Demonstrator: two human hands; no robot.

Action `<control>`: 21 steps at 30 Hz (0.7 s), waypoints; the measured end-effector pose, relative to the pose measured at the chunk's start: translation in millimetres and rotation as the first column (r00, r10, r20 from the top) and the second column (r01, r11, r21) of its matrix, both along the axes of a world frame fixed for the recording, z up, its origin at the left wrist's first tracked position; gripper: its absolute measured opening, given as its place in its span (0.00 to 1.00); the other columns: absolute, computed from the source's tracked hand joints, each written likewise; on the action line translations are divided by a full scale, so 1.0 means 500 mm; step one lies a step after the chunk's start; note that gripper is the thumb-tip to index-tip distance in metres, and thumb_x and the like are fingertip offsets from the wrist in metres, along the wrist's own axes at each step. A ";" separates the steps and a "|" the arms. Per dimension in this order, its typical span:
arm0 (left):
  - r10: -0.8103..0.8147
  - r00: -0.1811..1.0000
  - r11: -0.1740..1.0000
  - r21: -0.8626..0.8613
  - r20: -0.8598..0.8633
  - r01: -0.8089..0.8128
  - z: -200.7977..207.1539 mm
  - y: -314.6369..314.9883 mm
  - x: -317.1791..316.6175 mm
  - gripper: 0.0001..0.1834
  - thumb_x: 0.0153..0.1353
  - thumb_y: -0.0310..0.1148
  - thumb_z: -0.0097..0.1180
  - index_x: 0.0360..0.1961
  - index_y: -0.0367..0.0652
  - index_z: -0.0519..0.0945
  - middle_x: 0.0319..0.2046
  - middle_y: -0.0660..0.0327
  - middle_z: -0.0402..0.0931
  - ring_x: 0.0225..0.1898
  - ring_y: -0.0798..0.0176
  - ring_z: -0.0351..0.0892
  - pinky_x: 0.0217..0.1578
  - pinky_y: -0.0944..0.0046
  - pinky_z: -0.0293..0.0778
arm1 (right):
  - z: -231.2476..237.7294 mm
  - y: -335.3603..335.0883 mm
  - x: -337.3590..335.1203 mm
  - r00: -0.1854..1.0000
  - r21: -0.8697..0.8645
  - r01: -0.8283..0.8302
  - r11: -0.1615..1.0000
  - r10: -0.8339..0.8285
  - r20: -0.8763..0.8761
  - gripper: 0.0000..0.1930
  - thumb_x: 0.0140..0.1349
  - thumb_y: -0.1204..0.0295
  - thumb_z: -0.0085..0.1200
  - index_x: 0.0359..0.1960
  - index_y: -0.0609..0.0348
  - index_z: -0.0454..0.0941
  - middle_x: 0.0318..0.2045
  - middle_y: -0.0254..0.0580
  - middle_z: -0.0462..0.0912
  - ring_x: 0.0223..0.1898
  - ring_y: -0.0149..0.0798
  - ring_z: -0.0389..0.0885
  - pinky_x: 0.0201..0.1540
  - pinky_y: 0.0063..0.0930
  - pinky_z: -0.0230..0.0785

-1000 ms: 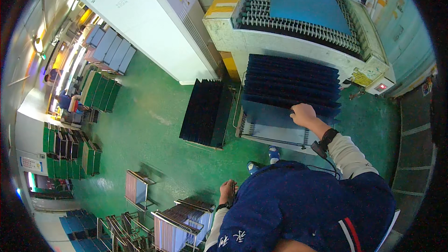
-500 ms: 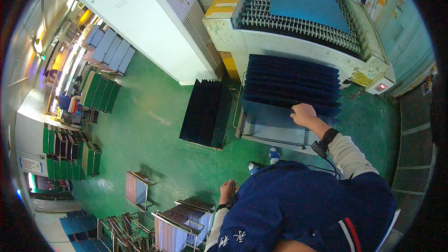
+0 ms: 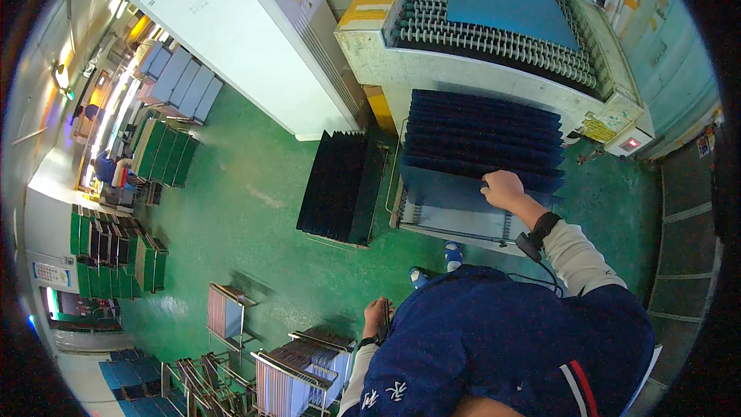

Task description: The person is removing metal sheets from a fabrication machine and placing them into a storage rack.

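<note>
My right hand is closed at the top edge of the nearest dark blue panel. This panel stands in a rack that holds a row of similar dark panels behind it. A dark band circles my right wrist, with a small device and cable beside it. Low by my left side, my left hand has its fingers curled next to a narrow dark thing that I cannot make out. On the roller conveyor beyond the rack lies a flat blue panel.
A second rack of dark panels stands left of mine on the green floor. Behind it rises a tall white cabinet. Metal racks with panels stand at lower left. Far left, a co-worker is near stacked green panels.
Both my hands stay where they were, and the panels keep their places. Only the far co-worker has shifted slightly.
</note>
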State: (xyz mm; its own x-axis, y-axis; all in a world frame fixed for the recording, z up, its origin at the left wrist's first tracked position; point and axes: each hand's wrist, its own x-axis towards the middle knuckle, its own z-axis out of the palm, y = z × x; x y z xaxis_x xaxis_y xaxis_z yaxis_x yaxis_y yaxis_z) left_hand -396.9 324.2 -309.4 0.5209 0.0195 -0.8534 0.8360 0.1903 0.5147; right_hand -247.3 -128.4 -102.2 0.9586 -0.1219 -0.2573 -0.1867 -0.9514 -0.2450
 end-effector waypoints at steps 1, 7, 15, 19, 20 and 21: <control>-0.005 1.000 1.000 -0.009 0.005 0.005 0.002 0.000 0.000 0.16 0.59 0.38 0.49 0.37 0.33 0.73 0.28 0.55 0.77 0.21 0.62 0.76 0.20 0.66 0.72 | 0.000 0.000 0.000 1.000 0.004 0.003 1.000 -0.003 -0.008 0.15 0.49 0.64 0.54 0.36 0.59 0.79 0.30 0.52 0.79 0.36 0.51 0.77 0.40 0.41 0.69; -0.044 0.999 0.996 0.076 -0.017 0.046 0.009 -0.009 0.006 0.15 0.58 0.36 0.48 0.36 0.32 0.73 0.28 0.56 0.77 0.20 0.63 0.76 0.20 0.67 0.71 | -0.001 -0.001 0.002 1.000 -0.012 0.001 1.000 -0.001 -0.006 0.15 0.48 0.64 0.55 0.37 0.58 0.79 0.30 0.52 0.79 0.36 0.50 0.77 0.40 0.40 0.69; -0.025 1.000 0.999 0.043 -0.009 0.025 0.007 -0.006 0.005 0.14 0.58 0.36 0.48 0.35 0.33 0.73 0.27 0.57 0.77 0.21 0.64 0.76 0.20 0.68 0.71 | -0.007 -0.004 0.003 1.000 -0.007 0.002 1.000 -0.002 0.001 0.15 0.48 0.64 0.55 0.36 0.58 0.79 0.30 0.52 0.79 0.36 0.50 0.77 0.40 0.41 0.69; 0.021 1.000 1.000 -0.013 -0.011 -0.021 0.013 -0.009 0.004 0.14 0.58 0.36 0.48 0.35 0.33 0.73 0.26 0.57 0.76 0.20 0.64 0.76 0.19 0.68 0.70 | -0.006 -0.003 0.001 1.000 -0.002 0.005 1.000 -0.005 0.010 0.15 0.48 0.64 0.55 0.36 0.58 0.79 0.30 0.52 0.79 0.35 0.50 0.77 0.39 0.41 0.69; 0.020 1.000 1.000 -0.014 -0.012 -0.020 0.016 -0.010 0.005 0.14 0.58 0.36 0.48 0.35 0.33 0.73 0.26 0.57 0.76 0.20 0.64 0.76 0.19 0.68 0.70 | -0.008 -0.003 0.001 1.000 -0.002 0.006 1.000 -0.006 0.010 0.15 0.48 0.64 0.55 0.36 0.58 0.79 0.30 0.52 0.79 0.35 0.50 0.77 0.39 0.41 0.69; 0.010 1.000 1.000 -0.004 -0.002 -0.010 0.013 -0.008 0.003 0.14 0.58 0.36 0.48 0.35 0.33 0.73 0.26 0.57 0.76 0.20 0.64 0.76 0.19 0.68 0.70 | -0.008 -0.004 0.001 1.000 -0.004 0.001 1.000 -0.001 0.014 0.15 0.48 0.64 0.55 0.35 0.58 0.79 0.30 0.52 0.79 0.35 0.51 0.77 0.39 0.41 0.69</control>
State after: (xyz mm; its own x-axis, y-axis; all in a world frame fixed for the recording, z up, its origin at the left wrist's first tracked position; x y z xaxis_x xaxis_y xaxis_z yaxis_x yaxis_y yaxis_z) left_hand -395.2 320.1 -302.8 0.5189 0.0211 -0.8546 0.8351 0.2008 0.5120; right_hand -246.8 -130.1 -106.1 0.9620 -0.1235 -0.2437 -0.1840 -0.9522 -0.2439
